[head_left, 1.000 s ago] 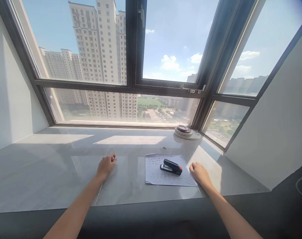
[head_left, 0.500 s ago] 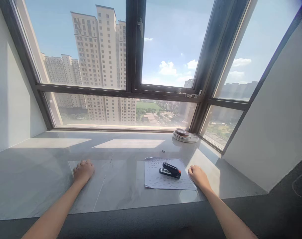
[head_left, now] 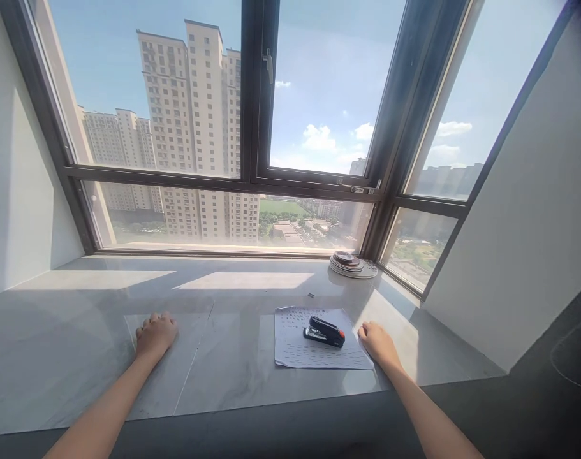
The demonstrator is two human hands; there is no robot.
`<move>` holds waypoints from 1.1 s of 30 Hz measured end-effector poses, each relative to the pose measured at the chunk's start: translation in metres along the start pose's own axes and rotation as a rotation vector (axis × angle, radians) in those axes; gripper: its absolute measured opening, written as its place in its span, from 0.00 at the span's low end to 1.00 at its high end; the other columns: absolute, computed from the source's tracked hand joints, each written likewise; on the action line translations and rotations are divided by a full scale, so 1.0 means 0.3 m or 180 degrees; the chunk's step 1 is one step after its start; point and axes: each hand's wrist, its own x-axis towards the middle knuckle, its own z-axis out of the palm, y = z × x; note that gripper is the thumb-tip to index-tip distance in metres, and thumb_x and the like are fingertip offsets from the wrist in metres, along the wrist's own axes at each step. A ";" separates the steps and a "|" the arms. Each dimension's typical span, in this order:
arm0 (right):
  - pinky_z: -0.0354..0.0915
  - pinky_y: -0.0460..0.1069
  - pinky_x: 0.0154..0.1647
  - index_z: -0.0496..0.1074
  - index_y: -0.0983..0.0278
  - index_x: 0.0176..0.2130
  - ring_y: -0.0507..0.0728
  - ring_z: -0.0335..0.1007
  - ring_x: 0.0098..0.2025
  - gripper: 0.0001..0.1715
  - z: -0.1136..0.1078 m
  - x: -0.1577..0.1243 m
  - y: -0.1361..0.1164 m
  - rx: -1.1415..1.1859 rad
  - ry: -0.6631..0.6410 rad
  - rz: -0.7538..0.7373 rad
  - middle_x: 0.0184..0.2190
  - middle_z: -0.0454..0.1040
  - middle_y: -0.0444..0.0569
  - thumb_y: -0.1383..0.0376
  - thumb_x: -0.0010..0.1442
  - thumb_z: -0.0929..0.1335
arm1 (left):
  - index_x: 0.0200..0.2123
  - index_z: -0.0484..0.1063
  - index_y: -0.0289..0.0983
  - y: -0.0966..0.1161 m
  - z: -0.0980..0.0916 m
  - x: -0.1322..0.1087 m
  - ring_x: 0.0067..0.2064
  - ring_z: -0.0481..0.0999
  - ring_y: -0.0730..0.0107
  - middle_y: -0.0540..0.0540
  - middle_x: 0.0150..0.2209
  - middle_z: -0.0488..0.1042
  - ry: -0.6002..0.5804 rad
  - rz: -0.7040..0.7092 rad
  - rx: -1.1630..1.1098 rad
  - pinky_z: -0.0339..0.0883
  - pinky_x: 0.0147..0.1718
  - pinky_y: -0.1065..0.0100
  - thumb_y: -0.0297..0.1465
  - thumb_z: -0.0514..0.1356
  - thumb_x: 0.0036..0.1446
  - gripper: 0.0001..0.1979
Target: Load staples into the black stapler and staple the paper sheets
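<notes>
My left hand (head_left: 156, 335) rests on the pale stone windowsill (head_left: 233, 376), its fingers curled into a fist and nothing seen in it. Beside the right edge of some handwritten paper sheets (head_left: 290, 354) lies my right hand (head_left: 379, 342), fingers also curled in, apart from the stapler. A black stapler (head_left: 324, 333) with a red-orange spot at one end sits on top of the paper, its upper arm raised a little from the base. Beyond the paper's far edge is a small strip of staples (head_left: 310, 294).
A stack of round plate-like discs (head_left: 350, 266) stands in the far right corner of the sill. Dark-framed windows (head_left: 252, 185) rise behind it, with a white wall (head_left: 520, 255) on the right. The sill's front edge runs below both wrists.
The whole view has shifted slightly, so everything sits a little lower and further left. Both hands, the stapler and the paper keep their places on the sill.
</notes>
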 end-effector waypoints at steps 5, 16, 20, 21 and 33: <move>0.53 0.49 0.37 0.74 0.63 0.32 0.57 0.70 0.40 0.19 0.007 0.003 0.004 -0.0020 0.0009 -0.0012 0.35 0.75 0.53 0.63 0.69 0.59 | 0.47 0.76 0.33 0.006 -0.007 -0.008 0.53 0.72 0.41 0.29 0.50 0.74 0.0022 -0.0006 0.0008 0.64 0.50 0.48 0.35 0.47 0.63 0.22; 0.53 0.48 0.37 0.74 0.63 0.31 0.57 0.69 0.40 0.19 0.001 0.000 0.002 0.0021 0.0013 -0.0017 0.35 0.75 0.53 0.63 0.69 0.60 | 0.48 0.75 0.33 -0.017 -0.003 0.009 0.53 0.71 0.39 0.28 0.51 0.73 -0.0182 0.0035 -0.0165 0.63 0.50 0.47 0.38 0.47 0.62 0.22; 0.53 0.48 0.37 0.74 0.64 0.31 0.57 0.69 0.39 0.19 -0.007 -0.002 -0.003 0.0027 0.0001 0.0002 0.35 0.75 0.53 0.63 0.69 0.60 | 0.47 0.74 0.34 -0.023 0.004 0.014 0.53 0.71 0.39 0.28 0.51 0.72 -0.0209 0.0045 -0.0186 0.62 0.51 0.47 0.38 0.46 0.63 0.22; 0.53 0.48 0.37 0.74 0.64 0.31 0.57 0.69 0.39 0.19 -0.010 -0.003 -0.005 0.0024 -0.0006 0.0005 0.35 0.75 0.53 0.63 0.69 0.60 | 0.47 0.74 0.34 -0.022 0.005 0.013 0.54 0.71 0.39 0.28 0.51 0.72 -0.0195 0.0039 -0.0171 0.62 0.51 0.46 0.38 0.46 0.63 0.22; 0.53 0.48 0.36 0.73 0.63 0.31 0.57 0.69 0.39 0.19 -0.025 -0.009 -0.015 -0.0011 -0.0040 0.0027 0.35 0.76 0.54 0.63 0.69 0.59 | 0.47 0.74 0.32 0.011 -0.031 -0.017 0.54 0.71 0.39 0.28 0.51 0.73 -0.0111 -0.0009 -0.0119 0.62 0.52 0.46 0.36 0.45 0.63 0.21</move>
